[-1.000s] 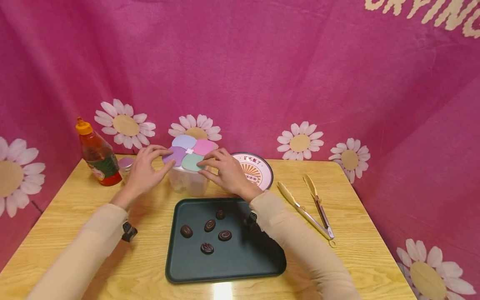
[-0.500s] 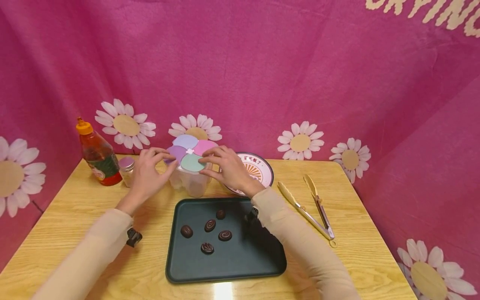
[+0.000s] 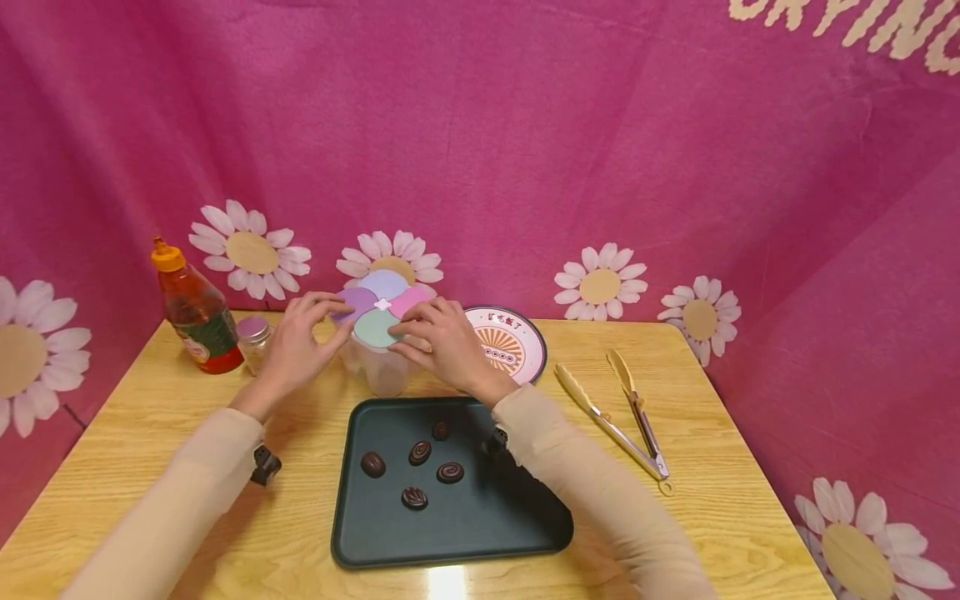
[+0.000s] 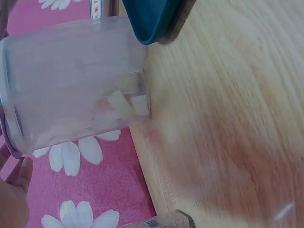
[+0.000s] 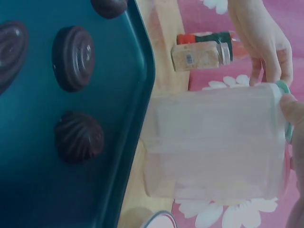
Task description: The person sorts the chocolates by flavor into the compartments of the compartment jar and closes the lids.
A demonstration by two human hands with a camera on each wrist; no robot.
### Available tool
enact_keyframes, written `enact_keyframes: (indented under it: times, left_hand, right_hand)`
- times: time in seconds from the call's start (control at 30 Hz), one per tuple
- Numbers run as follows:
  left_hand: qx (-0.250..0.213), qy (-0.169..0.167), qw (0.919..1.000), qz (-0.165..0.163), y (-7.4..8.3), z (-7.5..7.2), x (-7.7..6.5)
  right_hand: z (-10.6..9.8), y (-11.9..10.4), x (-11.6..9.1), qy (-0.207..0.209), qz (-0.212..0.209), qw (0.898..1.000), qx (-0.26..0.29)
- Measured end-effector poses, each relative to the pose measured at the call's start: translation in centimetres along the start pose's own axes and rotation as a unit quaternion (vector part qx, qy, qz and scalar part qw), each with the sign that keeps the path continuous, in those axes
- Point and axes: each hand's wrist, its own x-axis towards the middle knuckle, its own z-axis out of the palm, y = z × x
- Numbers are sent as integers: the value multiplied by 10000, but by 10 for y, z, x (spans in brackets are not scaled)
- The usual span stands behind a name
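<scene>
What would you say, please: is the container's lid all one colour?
No, the lid shows purple, blue, pink and green in the head view.

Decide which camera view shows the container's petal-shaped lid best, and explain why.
The head view: there the lid shows all four colours from above. The left wrist view catches only its edge, side-on, with purple; the right wrist view, a green edge and some pink.

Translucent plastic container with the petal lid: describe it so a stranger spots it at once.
On the light wooden table, find the dark green rectangular tray. Just past its far edge, between the left hand and right hand, is the translucent plastic container. Its lid of purple, pale blue, pink and green petals sets it apart from the red orange-capped bottle and small purple-lidded jar.
</scene>
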Motion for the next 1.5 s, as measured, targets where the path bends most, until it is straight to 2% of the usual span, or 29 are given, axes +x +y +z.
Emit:
enact_keyframes:
  times: [0.17, 0.3, 0.4, 0.53, 0.77, 1.2, 1.5]
  left_hand:
    - [-22, 3, 9998, 181, -3, -1, 1]
    - [150, -21, 9973, 724, 0, -4, -5]
    - [296, -103, 9924, 1186, 3, -5, -9]
    - [387, -212, 9883, 1461, 6, -3, -8]
    - [619, -323, 9861, 1505, 3, -1, -6]
    - [788, -285, 9820, 1693, 1, 1, -2]
    - [745, -381, 9841, 1566, 3, -1, -1]
  right_hand:
    - [0, -2, 1, 30, -92, 9999, -64]
    - [-2, 4, 1, -102, -103, 9998, 148]
    - [-3, 9, 2, -186, -205, 9993, 241]
    - [-2, 12, 7, -358, -376, 9984, 210]
    - [0, 11, 12, -478, -612, 9969, -109]
    - [2, 10, 11, -405, -481, 9980, 74]
    - [2, 7, 12, -231, -448, 9987, 27]
